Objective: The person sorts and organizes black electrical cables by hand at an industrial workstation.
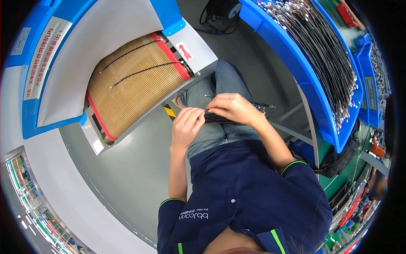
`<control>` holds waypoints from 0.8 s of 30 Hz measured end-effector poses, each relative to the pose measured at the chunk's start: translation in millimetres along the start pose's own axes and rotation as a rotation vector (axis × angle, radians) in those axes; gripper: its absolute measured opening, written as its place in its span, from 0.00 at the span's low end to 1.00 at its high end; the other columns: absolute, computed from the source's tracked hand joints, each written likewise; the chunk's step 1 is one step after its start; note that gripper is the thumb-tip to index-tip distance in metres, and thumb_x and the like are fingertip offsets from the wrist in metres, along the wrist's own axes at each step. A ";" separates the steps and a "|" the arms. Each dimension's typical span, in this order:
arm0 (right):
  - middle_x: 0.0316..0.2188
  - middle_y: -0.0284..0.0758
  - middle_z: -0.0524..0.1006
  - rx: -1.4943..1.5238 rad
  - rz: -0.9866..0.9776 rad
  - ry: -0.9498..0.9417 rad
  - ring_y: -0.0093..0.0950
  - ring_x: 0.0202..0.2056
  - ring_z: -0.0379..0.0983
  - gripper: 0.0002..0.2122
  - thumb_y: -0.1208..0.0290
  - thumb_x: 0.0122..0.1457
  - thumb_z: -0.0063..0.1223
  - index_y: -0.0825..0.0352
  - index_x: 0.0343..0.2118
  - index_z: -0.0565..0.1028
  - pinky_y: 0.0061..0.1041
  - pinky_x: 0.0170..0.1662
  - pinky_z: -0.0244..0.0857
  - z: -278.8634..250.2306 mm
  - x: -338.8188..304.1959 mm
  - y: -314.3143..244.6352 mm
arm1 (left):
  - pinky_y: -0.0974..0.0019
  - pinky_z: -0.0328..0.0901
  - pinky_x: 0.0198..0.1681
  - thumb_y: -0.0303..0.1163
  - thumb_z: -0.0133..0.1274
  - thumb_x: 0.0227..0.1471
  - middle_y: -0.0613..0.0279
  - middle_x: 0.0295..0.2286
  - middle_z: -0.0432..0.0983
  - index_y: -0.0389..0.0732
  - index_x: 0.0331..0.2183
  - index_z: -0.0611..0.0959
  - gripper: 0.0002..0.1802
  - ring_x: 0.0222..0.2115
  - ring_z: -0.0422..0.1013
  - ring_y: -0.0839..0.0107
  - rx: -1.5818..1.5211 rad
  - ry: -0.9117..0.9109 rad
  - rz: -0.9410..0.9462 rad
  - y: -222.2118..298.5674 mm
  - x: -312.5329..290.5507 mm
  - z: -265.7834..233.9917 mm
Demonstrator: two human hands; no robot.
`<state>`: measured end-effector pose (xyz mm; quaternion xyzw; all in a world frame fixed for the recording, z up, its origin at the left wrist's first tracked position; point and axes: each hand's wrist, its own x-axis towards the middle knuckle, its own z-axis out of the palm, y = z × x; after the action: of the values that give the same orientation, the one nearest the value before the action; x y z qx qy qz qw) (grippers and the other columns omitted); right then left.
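Observation:
My left hand (185, 126) and my right hand (232, 108) meet above my lap, both closed with fingertips pinching a thin black cable. Most of that cable is hidden by the fingers. Beneath them a bundle of black cables (216, 117) lies across my thighs, its light-coloured connector ends showing past my right wrist. To the front left is a tan mesh conveyor belt (139, 91) with red edges. One black cable (146, 74) lies lengthwise on it, and another black cable (132, 53) rests farther back.
A blue bin (292, 59) full of black cables with white connectors stands at the right, with another blue bin (368, 80) beyond it. The conveyor enters a white and blue machine housing (50, 97) at the left. A black cable coil (220, 15) sits on the floor ahead.

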<state>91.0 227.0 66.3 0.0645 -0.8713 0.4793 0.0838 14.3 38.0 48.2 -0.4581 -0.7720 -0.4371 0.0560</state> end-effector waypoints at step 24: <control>0.23 0.36 0.75 0.081 0.010 -0.031 0.33 0.25 0.72 0.05 0.73 0.51 0.59 0.68 0.29 0.78 0.29 0.29 0.66 -3.3 -0.9 6.1 | 0.67 0.69 0.30 0.17 0.61 0.37 0.60 0.26 0.78 0.36 0.28 0.81 0.10 0.28 0.74 0.66 -0.087 -0.062 0.002 -4.2 2.7 -7.7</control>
<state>91.0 233.1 62.8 0.0707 -0.8526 0.5136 0.0653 7.1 33.4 51.6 -0.4742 -0.7531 -0.4558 0.0123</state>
